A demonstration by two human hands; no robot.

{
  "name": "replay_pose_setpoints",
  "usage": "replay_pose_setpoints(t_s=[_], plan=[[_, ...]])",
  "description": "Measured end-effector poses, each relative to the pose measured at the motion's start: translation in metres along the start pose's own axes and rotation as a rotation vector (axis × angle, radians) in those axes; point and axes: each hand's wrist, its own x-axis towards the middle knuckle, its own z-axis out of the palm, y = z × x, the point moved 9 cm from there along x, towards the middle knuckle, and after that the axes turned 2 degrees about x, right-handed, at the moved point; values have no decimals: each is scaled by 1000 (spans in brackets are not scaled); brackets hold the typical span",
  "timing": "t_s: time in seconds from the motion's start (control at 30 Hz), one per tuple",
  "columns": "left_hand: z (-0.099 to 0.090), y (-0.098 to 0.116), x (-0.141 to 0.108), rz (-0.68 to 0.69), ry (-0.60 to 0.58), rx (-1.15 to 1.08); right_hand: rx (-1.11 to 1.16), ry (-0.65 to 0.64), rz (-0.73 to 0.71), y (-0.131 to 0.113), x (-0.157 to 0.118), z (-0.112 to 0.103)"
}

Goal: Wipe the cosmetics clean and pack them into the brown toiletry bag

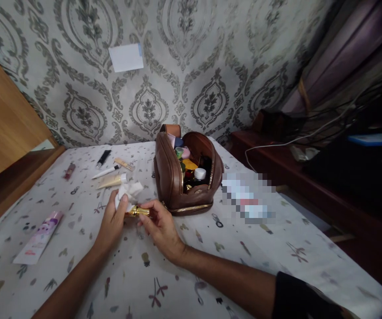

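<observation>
My left hand [115, 210] is closed around a crumpled white tissue [129, 193]. Between both hands lies a small shiny gold bottle [140, 211], pinched at its right end by the fingers of my right hand [162, 228]. The tissue touches or nearly touches the bottle's left end, which is partly hidden by my left fingers. Just beyond my right hand stands a brown leather toiletry bag [167, 177], unzipped, with several bottles and jars inside. A white-capped bottle [200, 173] shows near its front opening.
Left of the bag lie a cream tube [113, 180], a white pen-like stick [105, 172], a black tube [103, 158], a beige slim tube [123, 164] and a small reddish tube [69, 171]. A pink tube [40, 237] rests nearer. A pixelated item [248, 196] lies right of the bag.
</observation>
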Motion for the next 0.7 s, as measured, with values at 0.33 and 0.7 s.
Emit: replay_pose_setpoints(t_s=[0.33,0.7], plan=[[16,51,-29,818,-179,380,-41,-3,-48,-16,2,-5],[22,39,-21,689,-336,438,46,10,31,-8,4,-7]])
